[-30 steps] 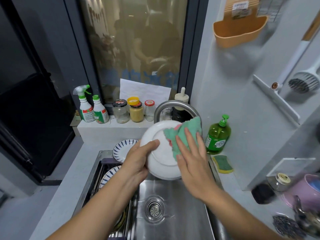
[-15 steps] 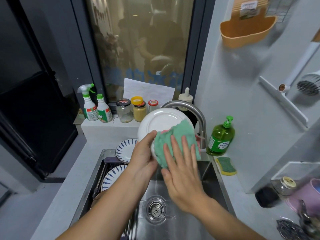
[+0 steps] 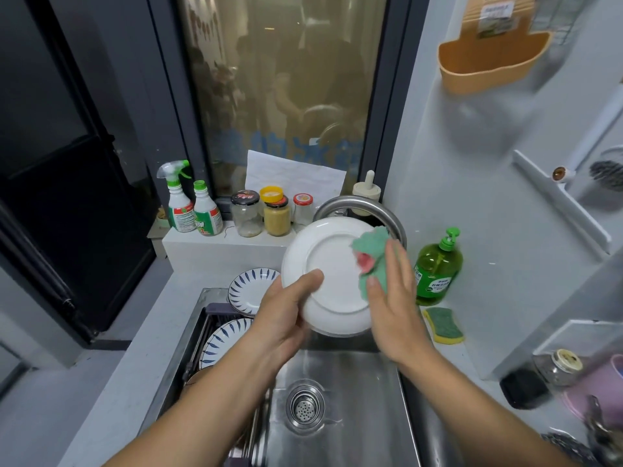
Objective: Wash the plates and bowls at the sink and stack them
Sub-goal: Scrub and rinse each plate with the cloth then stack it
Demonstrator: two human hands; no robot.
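Head view, plate: the white plate (image 3: 332,278) was held on edge above the sink (image 3: 357,382), face toward the camera, probably so it could be wiped.
Left hand (image 3: 286,315): pinched the rim at 8 o'clock, thumb across the face; the fingers behind were hidden.
Right hand (image 3: 394,308): straight fingers, close together, pressed the green cloth (image 3: 371,254) at the plate's 3 o'clock.
Patterned plates (image 3: 249,291): lay at the sink's 10 o'clock.

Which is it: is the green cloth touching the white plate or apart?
Touching. The head view shows the right hand pressing the green cloth flat against the white plate, no gap between.
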